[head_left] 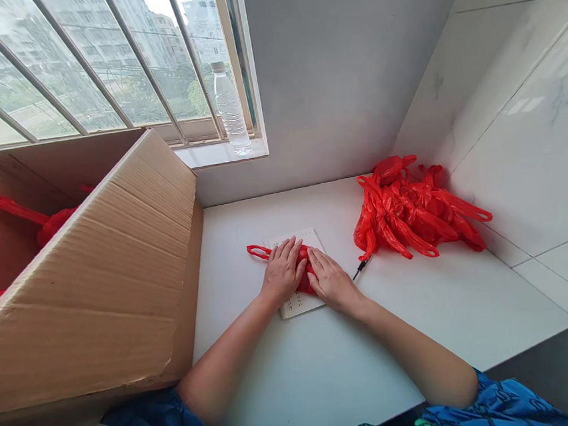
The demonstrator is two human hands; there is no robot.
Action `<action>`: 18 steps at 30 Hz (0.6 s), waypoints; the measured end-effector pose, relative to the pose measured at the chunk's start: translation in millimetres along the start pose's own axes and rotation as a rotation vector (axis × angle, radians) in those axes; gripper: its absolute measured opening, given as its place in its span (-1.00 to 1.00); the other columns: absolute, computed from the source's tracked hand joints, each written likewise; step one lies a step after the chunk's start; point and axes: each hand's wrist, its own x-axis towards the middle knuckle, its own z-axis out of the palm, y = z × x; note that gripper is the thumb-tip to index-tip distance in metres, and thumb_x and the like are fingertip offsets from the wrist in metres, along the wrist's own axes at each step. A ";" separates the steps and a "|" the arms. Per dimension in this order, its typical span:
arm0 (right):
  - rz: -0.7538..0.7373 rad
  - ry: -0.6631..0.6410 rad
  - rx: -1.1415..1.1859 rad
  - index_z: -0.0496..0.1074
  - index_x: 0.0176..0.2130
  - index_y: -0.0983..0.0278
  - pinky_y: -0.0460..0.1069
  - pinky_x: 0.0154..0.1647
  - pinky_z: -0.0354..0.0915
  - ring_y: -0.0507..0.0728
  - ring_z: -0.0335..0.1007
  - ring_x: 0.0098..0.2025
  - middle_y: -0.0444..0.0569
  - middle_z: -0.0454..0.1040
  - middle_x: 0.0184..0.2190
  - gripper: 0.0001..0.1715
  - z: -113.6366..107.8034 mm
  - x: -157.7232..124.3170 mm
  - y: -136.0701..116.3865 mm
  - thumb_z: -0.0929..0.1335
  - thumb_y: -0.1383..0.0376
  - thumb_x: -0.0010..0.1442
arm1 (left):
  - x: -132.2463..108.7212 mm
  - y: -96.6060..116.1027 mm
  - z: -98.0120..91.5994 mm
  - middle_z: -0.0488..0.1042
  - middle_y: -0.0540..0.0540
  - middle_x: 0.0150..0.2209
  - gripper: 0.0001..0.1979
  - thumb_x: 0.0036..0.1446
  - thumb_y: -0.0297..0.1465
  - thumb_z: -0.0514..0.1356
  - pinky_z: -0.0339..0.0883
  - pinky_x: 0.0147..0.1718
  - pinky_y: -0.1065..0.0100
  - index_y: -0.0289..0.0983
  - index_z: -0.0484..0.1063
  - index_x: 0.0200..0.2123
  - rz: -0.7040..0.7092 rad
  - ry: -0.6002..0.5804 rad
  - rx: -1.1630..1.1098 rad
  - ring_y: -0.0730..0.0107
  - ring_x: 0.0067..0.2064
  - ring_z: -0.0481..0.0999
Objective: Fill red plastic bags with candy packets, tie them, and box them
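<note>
A small red plastic bag (304, 279) lies under my two hands, its loop handle sticking out to the left. Beneath it is a white notebook (304, 306) with some dark marks on its page. My left hand (283, 268) rests on the bag's left side with fingers stretched out. From the right, my right hand (333, 282) lies against the bag, its fingers straight too. Much of the bag is hidden by the hands. Just right of my right hand is a black pen (361, 267) on the white table (399, 316).
A heap of tied red plastic bags (409, 207) sits at the table's back right by the tiled wall. To the left stands a large open cardboard box (99, 277) with red bags inside. A clear water bottle (231, 111) stands on the sill of the barred window.
</note>
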 end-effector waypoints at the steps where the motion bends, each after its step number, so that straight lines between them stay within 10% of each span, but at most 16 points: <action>1: -0.001 0.002 0.000 0.09 0.37 0.57 0.16 0.43 0.06 0.26 0.02 0.42 0.25 0.09 0.39 -0.33 0.8 0.1 0.1 0.13 0.28 0.39 | -0.3 -0.4 0.5 0.22 -0.19 0.35 -0.52 0.41 -0.24 -0.08 0.06 0.32 -0.02 -0.27 0.21 0.30 -0.003 0.000 -0.005 0.09 0.36 0.19; 10: -0.031 -0.011 0.153 0.12 0.36 0.49 0.21 0.40 0.07 0.26 0.08 0.39 0.23 0.16 0.36 -0.34 -2.2 -0.1 6.3 0.16 0.24 0.37 | -4.7 1.1 -3.2 0.32 -0.16 0.28 -0.59 0.38 -0.28 -0.01 0.13 0.28 0.00 -0.19 0.27 0.24 0.008 0.059 -0.081 0.14 0.29 0.27; 18: 0.035 0.084 0.462 0.44 0.10 0.21 0.23 0.10 0.32 0.26 0.44 -0.02 0.05 0.55 -0.08 -0.52 -43.8 -7.0 14.2 0.36 0.05 0.27 | -26.5 13.8 -54.0 0.52 -0.08 -0.15 -0.88 0.24 -0.29 0.22 0.37 -0.23 0.26 -0.20 0.40 -0.20 -0.035 0.040 0.038 0.20 -0.09 0.46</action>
